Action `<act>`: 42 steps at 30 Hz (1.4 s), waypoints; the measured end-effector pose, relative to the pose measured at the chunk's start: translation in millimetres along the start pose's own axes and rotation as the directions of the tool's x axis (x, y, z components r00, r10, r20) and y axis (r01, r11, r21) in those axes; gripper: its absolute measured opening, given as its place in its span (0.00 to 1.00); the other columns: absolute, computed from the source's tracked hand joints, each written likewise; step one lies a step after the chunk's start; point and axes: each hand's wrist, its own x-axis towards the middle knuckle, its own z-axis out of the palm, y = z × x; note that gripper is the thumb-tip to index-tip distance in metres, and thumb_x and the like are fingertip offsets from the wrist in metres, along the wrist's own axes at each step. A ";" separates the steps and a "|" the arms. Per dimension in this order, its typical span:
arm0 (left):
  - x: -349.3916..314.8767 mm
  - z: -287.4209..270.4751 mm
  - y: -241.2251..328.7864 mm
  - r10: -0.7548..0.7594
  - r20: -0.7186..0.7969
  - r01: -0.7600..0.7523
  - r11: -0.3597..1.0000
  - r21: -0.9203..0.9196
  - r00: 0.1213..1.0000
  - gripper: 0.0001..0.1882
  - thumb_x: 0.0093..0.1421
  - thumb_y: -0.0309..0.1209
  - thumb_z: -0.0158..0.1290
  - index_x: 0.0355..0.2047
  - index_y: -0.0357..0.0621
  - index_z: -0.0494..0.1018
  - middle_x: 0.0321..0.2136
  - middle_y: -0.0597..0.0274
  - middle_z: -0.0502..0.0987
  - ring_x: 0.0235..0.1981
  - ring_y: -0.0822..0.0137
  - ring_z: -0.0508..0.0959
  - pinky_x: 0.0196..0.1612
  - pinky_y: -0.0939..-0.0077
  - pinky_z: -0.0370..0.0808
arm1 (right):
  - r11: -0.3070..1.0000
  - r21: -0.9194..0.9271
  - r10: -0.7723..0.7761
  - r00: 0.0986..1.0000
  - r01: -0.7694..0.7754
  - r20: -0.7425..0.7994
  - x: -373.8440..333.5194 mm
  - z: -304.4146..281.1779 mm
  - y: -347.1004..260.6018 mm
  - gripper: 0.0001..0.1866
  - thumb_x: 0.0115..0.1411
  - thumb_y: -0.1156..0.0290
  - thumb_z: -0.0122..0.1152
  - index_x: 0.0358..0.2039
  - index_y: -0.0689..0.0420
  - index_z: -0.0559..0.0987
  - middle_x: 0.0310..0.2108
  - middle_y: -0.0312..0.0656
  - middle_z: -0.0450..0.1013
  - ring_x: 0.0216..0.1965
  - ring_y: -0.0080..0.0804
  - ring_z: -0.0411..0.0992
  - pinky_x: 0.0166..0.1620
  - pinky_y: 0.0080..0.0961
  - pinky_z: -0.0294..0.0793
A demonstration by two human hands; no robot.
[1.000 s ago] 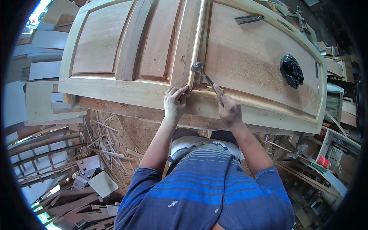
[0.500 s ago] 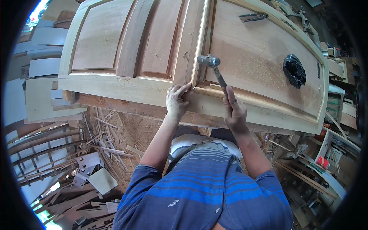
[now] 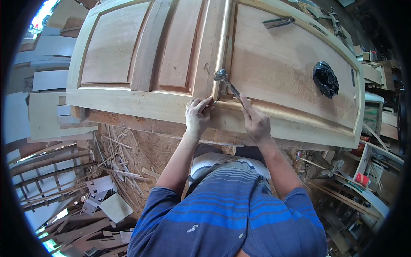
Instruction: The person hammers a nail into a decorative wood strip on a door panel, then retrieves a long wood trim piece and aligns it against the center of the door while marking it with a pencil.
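A panelled wooden door (image 3: 141,100) lies flat in front of me. My right hand (image 3: 257,124) is wrapped round the handle of a hammer (image 3: 221,75), whose metal head is over a thin moulding strip (image 3: 223,47) running away from me beside the middle rail. At the near end of that strip rests my left hand (image 3: 198,115), its thumb and fingers pinched together by the corner where another moulding (image 3: 291,112) meets it. Whatever the pinch holds, if anything, is too small to name.
Pincers (image 3: 278,22) and a crumpled black plastic bag (image 3: 326,79) lie on the door's right panel, amid wood shavings. Offcuts and sticks (image 3: 128,173) litter the floor at left. Stacked boards (image 3: 47,111) stand farther left; a cluttered shelf (image 3: 364,171) is at right.
The hammer head has come down and slightly left towards the moulding corner, my right hand moving with it. My left hand stays pinched at the corner. The view has shifted slightly.
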 end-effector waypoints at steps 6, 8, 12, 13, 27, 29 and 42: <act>2.6 -1.4 5.1 0.015 0.010 -0.015 1.000 0.000 1.000 0.19 0.55 0.25 0.69 0.49 0.50 0.86 0.34 0.63 0.84 0.40 0.58 0.81 0.47 0.61 0.76 | 0.995 0.078 -0.045 0.984 0.059 -0.172 -10.5 11.5 7.0 0.32 0.71 0.69 0.62 0.75 0.37 0.68 0.25 0.44 0.74 0.22 0.44 0.73 0.30 0.45 0.75; 0.6 -0.5 3.1 -0.011 0.004 0.011 1.000 -0.003 1.000 0.19 0.55 0.25 0.69 0.48 0.50 0.86 0.34 0.63 0.84 0.40 0.57 0.81 0.48 0.62 0.76 | 0.999 -0.032 -0.012 0.999 0.010 -0.051 -5.1 15.3 14.4 0.34 0.70 0.70 0.63 0.75 0.40 0.67 0.25 0.44 0.73 0.21 0.44 0.72 0.29 0.43 0.74; 1.6 -0.4 4.8 -0.002 0.008 0.002 1.000 -0.003 1.000 0.18 0.55 0.26 0.69 0.48 0.50 0.86 0.34 0.62 0.84 0.40 0.57 0.81 0.47 0.62 0.76 | 0.999 0.037 0.003 0.993 0.001 -0.120 -8.2 -2.2 5.1 0.34 0.71 0.65 0.62 0.75 0.34 0.66 0.24 0.45 0.73 0.22 0.45 0.74 0.29 0.45 0.75; 2.6 -0.3 4.4 0.014 -0.006 -0.014 1.000 -0.004 1.000 0.18 0.55 0.25 0.69 0.48 0.50 0.86 0.34 0.62 0.84 0.40 0.57 0.81 0.47 0.62 0.77 | 0.988 0.138 -0.034 0.976 0.065 -0.215 -10.1 -2.5 1.8 0.35 0.70 0.69 0.63 0.75 0.34 0.67 0.27 0.47 0.75 0.24 0.46 0.75 0.31 0.46 0.75; -2.8 1.8 -1.7 -0.060 0.041 0.060 0.998 -0.016 0.997 0.17 0.57 0.26 0.67 0.48 0.51 0.86 0.36 0.61 0.84 0.41 0.55 0.81 0.49 0.59 0.77 | 0.981 -0.193 -0.020 1.000 0.022 0.013 -12.2 12.6 15.0 0.35 0.68 0.70 0.65 0.74 0.34 0.69 0.24 0.40 0.73 0.22 0.42 0.75 0.27 0.42 0.78; -2.0 2.7 -3.9 0.018 0.004 -0.017 1.000 -0.023 1.000 0.17 0.57 0.27 0.67 0.48 0.50 0.86 0.36 0.62 0.84 0.42 0.55 0.80 0.49 0.59 0.77 | 0.994 -0.102 -0.033 0.998 0.028 -0.055 -4.0 2.9 9.4 0.34 0.69 0.69 0.64 0.74 0.32 0.69 0.22 0.41 0.69 0.21 0.42 0.74 0.26 0.42 0.75; 2.1 -1.2 6.0 -0.033 0.033 0.033 0.999 -0.013 0.999 0.18 0.57 0.27 0.68 0.49 0.52 0.86 0.37 0.62 0.84 0.44 0.55 0.80 0.51 0.59 0.76 | 0.992 0.093 -0.066 0.980 0.084 -0.189 -15.5 -7.8 -1.7 0.33 0.70 0.72 0.62 0.74 0.38 0.69 0.31 0.46 0.79 0.27 0.46 0.79 0.31 0.43 0.77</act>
